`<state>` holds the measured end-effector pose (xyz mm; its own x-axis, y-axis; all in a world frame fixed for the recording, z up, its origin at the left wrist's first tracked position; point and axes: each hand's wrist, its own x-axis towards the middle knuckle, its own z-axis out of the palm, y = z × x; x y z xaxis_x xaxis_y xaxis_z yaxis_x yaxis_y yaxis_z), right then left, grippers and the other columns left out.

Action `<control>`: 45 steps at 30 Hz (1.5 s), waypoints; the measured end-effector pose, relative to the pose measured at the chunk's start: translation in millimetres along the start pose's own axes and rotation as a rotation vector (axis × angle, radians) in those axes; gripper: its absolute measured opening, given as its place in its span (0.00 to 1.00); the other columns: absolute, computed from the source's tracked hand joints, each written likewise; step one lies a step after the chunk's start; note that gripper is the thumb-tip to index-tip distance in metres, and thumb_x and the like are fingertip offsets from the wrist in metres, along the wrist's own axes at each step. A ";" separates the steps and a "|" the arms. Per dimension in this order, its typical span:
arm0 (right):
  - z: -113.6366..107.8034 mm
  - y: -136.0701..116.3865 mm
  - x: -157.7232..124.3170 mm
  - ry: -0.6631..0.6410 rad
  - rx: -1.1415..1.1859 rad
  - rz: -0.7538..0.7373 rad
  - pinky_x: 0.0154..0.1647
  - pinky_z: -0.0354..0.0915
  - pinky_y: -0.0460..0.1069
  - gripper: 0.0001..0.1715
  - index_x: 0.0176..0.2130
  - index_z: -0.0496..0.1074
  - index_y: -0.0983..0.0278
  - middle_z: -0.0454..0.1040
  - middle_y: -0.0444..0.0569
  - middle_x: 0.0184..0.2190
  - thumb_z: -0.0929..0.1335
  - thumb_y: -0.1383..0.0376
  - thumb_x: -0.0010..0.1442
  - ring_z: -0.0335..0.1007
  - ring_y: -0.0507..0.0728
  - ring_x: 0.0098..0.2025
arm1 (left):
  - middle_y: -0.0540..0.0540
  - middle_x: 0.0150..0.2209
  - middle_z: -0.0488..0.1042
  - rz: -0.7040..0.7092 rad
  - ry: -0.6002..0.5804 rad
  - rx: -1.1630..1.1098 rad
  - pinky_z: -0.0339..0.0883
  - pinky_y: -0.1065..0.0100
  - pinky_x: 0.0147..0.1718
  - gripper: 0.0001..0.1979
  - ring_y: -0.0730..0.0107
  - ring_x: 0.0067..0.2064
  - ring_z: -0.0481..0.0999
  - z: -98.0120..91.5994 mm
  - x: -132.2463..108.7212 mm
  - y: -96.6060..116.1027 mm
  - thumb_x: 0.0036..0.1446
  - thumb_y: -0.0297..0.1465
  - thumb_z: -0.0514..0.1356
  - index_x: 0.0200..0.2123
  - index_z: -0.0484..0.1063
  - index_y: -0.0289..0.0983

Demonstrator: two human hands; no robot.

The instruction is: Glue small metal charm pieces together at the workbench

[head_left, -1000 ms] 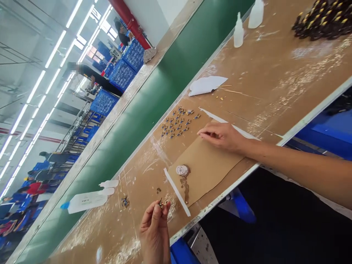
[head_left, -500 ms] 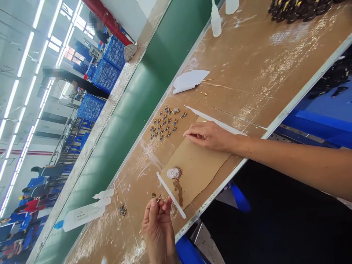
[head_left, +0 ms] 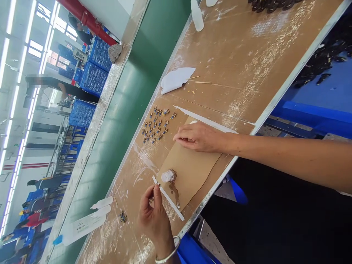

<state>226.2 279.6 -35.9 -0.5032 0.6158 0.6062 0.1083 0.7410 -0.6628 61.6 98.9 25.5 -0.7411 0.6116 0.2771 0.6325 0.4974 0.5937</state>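
My left hand (head_left: 155,214), with a bangle at the wrist, pinches a tiny dark-and-gold piece (head_left: 158,184) between thumb and forefinger; most of it is hidden. Close by, a small white-topped pot (head_left: 168,176) stands on a brown cardboard sheet (head_left: 189,165) beside a wet brown stain. Over the sheet's far part, my right hand (head_left: 199,137) is closed, its fingertips pressed together; whatever is in them does not show. A bit of something white (head_left: 194,121) peeks out behind its knuckles. Several small blue-and-gold pieces (head_left: 155,126) lie spread out beyond the sheet.
White strips (head_left: 205,119) flank the cardboard. A small cluster of pieces (head_left: 123,216) and plastic bottles (head_left: 85,225) lie at lower left. Folded white paper (head_left: 177,80) with thin sticks, another bottle (head_left: 197,16) and dark items (head_left: 271,4) are farther up. A green partition (head_left: 123,99) borders the table.
My left hand has moved up toward the white-topped pot and turned, still pinching the small piece. My right hand stays over the cardboard, closed. The whole view has shifted a little.
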 end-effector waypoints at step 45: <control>-5.5 -2.1 0.4 0.062 -0.029 -0.063 0.32 0.57 0.45 0.13 0.35 0.71 0.68 0.71 0.47 0.29 0.59 0.68 0.62 0.62 0.49 0.29 | 0.50 0.30 0.76 -0.061 0.195 0.180 0.66 0.66 0.38 0.16 0.66 0.35 0.75 -17.7 -9.6 5.1 0.47 0.46 0.62 0.33 0.76 0.41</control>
<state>230.5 279.8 -31.8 -0.4562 0.5822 0.6730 0.1027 0.7857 -0.6100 67.9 84.7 39.2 -0.7971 0.4560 0.3959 0.6027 0.6416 0.4744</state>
